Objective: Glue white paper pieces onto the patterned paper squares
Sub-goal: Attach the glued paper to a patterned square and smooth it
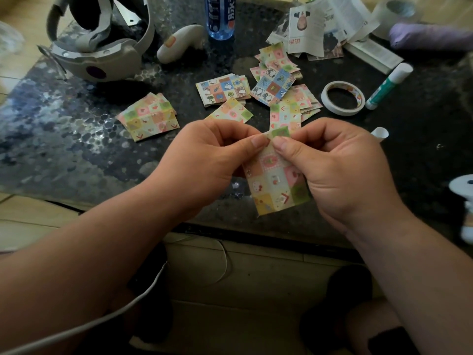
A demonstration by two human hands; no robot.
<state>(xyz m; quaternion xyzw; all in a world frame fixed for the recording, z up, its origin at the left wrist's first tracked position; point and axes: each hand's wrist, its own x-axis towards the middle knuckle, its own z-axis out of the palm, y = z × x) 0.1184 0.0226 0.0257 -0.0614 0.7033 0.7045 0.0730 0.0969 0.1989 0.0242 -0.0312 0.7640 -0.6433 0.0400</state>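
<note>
Both your hands meet at the centre of the frame, above the near edge of a dark speckled table (51, 129). Your left hand (212, 155) and right hand (332, 170) each pinch the top edge of one patterned paper square (276, 183) between thumb and forefinger, thumbs almost touching, and the square hangs down between your palms. No white piece shows on it, so this looks like the step of picking out and readying a square, with the gluing not yet begun. The next move probably calls for one hand to let go and reach to the right of the frame, where the glue stick (386, 85) lies with its white cap on, just beside a roll of tape (343, 98). A small curl of white paper (380, 134) sits near your right hand. More squares lie directly on the table in loose stacks: one left of centre (149, 116), one in the middle (222, 89), and a scattered heap to its right (275, 80). The only container is a blue-labelled bottle (220, 16) at the top centre; whether it holds liquid cannot be told. A headset (94, 47) rests at the upper left.
</note>
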